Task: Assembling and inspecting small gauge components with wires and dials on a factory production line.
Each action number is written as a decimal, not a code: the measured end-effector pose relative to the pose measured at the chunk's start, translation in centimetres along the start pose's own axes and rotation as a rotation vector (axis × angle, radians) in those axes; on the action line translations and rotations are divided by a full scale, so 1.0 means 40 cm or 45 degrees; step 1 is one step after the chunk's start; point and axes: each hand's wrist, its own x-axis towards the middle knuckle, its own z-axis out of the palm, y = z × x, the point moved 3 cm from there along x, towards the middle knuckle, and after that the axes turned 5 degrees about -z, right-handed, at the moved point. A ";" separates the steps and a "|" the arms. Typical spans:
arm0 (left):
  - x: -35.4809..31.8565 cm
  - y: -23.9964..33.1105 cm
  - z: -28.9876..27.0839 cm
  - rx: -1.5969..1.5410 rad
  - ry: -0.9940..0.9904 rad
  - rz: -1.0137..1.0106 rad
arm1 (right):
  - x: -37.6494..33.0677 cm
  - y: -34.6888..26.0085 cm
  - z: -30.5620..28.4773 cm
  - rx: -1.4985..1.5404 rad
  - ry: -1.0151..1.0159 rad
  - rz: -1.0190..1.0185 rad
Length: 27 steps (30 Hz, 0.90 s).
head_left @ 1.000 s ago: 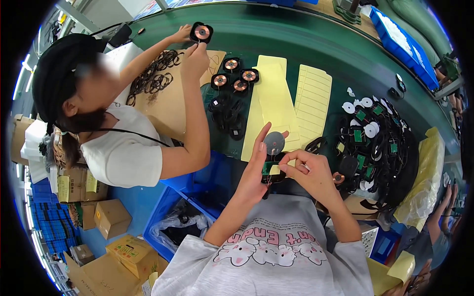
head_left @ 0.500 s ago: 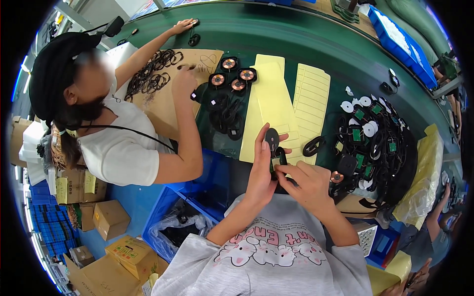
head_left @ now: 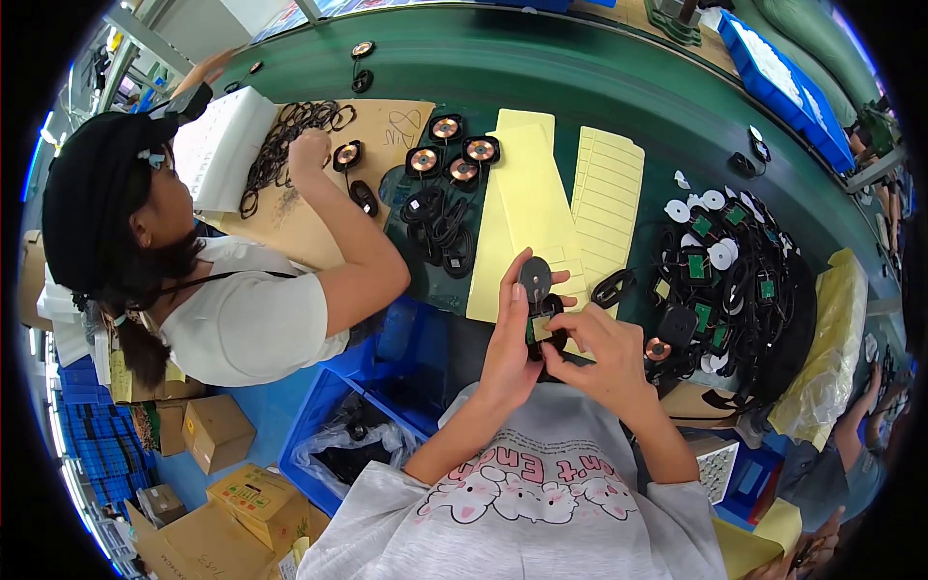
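My left hand (head_left: 509, 346) is closed round a small black housing (head_left: 553, 307) with a green circuit board inside. A dark grey round disc (head_left: 536, 276) stands up above the board, along my left fingers. My right hand (head_left: 611, 356) bends in from the right, its thumb and forefinger pinching at the housing's near edge beside a small pale yellow square (head_left: 542, 327). Exactly what lies between those fingertips is partly hidden. Just beyond my right hand lies a coiled black cable (head_left: 613, 287). Below it sits a round copper coil (head_left: 657, 349).
Yellow card sheets (head_left: 527, 193) cover the middle of the bench. At right is a heap of black cables with green boards and white discs (head_left: 722, 254). Several copper-coil units (head_left: 480, 149) lie ahead left. A co-worker (head_left: 242, 290) sits at left; a blue bin (head_left: 329, 406) stands below.
My right fingers have shifted slightly on the housing, and more of the green board shows. The co-worker drew back from the belt, leaving a coil unit there; another coil unit now shows on the cardboard.
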 end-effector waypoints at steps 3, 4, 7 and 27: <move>0.005 0.003 0.007 0.047 0.036 0.024 | 0.002 -0.002 -0.004 -0.160 -0.003 -0.113; 0.006 0.004 0.009 0.069 0.054 0.039 | 0.001 -0.004 -0.005 -0.239 -0.005 -0.171; 0.010 0.006 0.012 0.089 0.063 0.052 | 0.008 -0.005 -0.002 -0.285 -0.009 -0.218; 0.047 0.019 -0.073 -0.076 0.055 -0.052 | 0.224 0.533 -0.152 0.881 0.507 0.811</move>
